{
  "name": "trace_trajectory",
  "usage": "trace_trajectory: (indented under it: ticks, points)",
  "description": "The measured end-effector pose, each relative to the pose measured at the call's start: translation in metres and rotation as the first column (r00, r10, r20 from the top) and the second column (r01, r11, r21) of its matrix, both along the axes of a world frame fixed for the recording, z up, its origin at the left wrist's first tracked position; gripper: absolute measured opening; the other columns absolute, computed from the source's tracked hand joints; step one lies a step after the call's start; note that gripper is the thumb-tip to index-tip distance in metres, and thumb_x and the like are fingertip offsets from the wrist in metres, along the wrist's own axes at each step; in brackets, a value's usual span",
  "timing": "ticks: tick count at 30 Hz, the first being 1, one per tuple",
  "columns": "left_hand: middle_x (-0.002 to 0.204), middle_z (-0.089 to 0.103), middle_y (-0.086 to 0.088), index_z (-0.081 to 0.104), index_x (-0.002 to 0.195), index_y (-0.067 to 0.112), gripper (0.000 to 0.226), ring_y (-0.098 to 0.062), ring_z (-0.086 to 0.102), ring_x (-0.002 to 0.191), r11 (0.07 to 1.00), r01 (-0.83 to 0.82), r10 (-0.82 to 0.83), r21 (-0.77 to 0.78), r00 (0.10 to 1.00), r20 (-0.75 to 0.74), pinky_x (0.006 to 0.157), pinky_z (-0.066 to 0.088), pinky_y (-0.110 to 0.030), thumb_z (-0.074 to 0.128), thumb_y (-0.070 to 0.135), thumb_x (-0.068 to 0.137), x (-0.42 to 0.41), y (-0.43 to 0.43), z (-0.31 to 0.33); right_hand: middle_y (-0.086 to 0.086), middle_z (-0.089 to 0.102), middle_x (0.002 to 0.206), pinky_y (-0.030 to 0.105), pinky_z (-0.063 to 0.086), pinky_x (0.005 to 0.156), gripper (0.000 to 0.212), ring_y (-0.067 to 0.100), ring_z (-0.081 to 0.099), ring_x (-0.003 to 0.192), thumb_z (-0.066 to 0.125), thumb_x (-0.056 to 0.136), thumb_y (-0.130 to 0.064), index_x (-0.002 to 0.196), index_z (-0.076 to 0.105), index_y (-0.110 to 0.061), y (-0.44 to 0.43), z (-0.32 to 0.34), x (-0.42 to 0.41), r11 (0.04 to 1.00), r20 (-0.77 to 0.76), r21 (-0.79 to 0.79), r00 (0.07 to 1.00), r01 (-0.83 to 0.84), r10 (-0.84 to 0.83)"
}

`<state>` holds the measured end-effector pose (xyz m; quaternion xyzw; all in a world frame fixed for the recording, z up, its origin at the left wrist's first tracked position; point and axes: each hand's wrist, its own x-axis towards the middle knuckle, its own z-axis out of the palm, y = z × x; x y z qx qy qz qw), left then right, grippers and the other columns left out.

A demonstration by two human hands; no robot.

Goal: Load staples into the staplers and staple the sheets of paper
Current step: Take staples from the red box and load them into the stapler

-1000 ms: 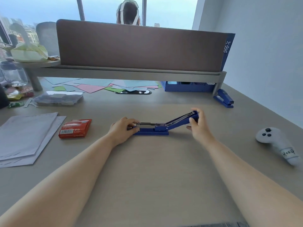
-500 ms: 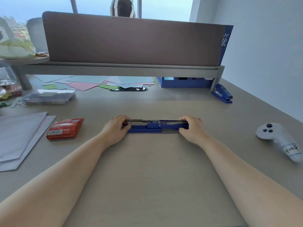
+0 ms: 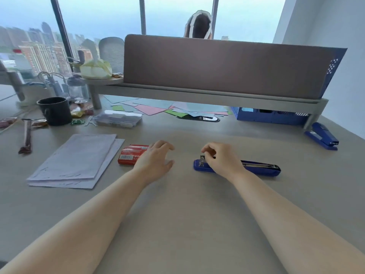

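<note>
Stapler (image 3: 256, 167): opened flat under right hand (image 3: 221, 161), fingers pinching its front end.
Staple box (image 3: 131, 154): unopened; left hand (image 3: 156, 158) spread, reaching.
Sheets (image 3: 77, 161): unstapled.

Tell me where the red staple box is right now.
In the head view, the red cardboard staple box lies left of centre on the grey desk, between the white paper stack and the left hand, which partly covers it.

Bare desk surface (image 3: 187, 224) lies open before both forearms. The opened blue stapler (image 3: 256, 167) lies flat at centre right; a red staple box (image 3: 131, 154) and a stack of white sheets (image 3: 79, 161) occupy the left. A clear gap separates staple box and stapler. A second blue stapler (image 3: 322, 136) stands far right, well apart.
</note>
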<state>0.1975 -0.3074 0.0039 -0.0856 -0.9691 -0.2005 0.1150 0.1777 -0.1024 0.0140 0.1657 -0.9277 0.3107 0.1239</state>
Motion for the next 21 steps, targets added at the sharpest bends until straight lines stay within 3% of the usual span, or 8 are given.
trace_trajectory:
  ticks: [3,5,9,12,16,21]
  points:
    - [0.156,0.016,-0.003,0.027,0.14,0.026,0.066,-0.026,0.005,0.145,0.966,-0.162,0.188,-0.202,0.975,0.118,0.115,0.017,-0.047,0.055,0.046,0.084,0.002,-0.043,-0.001,0.003,0.071,0.086,0.038,0.054,0.075,0.015,0.021,0.063,0.078,0.05,0.086,-0.016,0.089,0.065,-0.019,-0.019,0.002,-0.001,0.999,-0.02,0.032,0.999,-0.037,0.038]
    - [0.157,0.009,-0.004,0.018,0.144,0.027,0.077,-0.03,0.001,0.145,0.957,-0.178,0.234,-0.23,0.941,0.245,0.116,0.015,-0.048,0.052,0.056,0.081,0.0,-0.06,-0.003,0.003,0.071,0.084,0.035,0.053,0.073,0.015,0.022,0.063,0.077,0.05,0.086,-0.016,0.088,0.065,-0.018,-0.032,0.002,-0.005,0.997,-0.014,0.035,0.998,-0.065,0.065]
    - [0.149,0.029,-0.008,0.026,0.143,0.02,0.072,-0.028,0.031,0.136,0.971,0.011,0.072,-0.239,0.939,0.336,0.112,0.027,-0.035,0.061,0.041,0.083,-0.016,-0.077,0.012,0.003,0.07,0.083,0.032,0.049,0.073,0.014,0.02,0.06,0.076,0.052,0.085,-0.016,0.087,0.065,-0.019,-0.054,0.002,-0.025,0.989,0.006,0.031,0.99,-0.144,0.144]
    - [0.134,0.043,-0.007,0.036,0.136,0.019,0.073,-0.027,0.046,0.121,0.972,0.084,0.0,-0.218,0.933,0.361,0.102,0.04,-0.037,0.072,0.033,0.075,-0.034,-0.082,0.023,0.0,0.067,0.082,0.029,0.048,0.073,0.012,0.017,0.059,0.075,0.054,0.086,-0.019,0.087,0.066,-0.018,-0.067,0.008,-0.044,0.976,0.034,0.035,0.976,-0.215,0.214]
    - [0.124,0.04,-0.004,0.031,0.138,0.021,0.083,-0.023,0.046,0.112,0.993,0.056,-0.034,-0.106,0.979,0.199,0.093,0.041,-0.033,0.074,0.038,0.07,-0.042,-0.061,0.02,0.001,0.066,0.084,0.03,0.048,0.074,0.013,0.017,0.058,0.075,0.055,0.087,-0.019,0.091,0.066,-0.015,-0.076,0.016,-0.06,0.965,0.028,0.039,0.965,-0.261,0.26]
    - [0.133,0.033,-0.002,0.03,0.138,0.023,0.082,-0.019,0.038,0.123,0.993,-0.006,0.018,0.119,0.995,-0.094,0.1,0.044,-0.037,0.074,0.031,0.069,-0.04,-0.026,0.015,0.002,0.063,0.089,0.026,0.046,0.069,0.013,0.017,0.06,0.078,0.049,0.091,-0.021,0.096,0.059,-0.014,-0.069,0.019,-0.066,0.97,0.058,-0.08,0.97,-0.231,0.235]
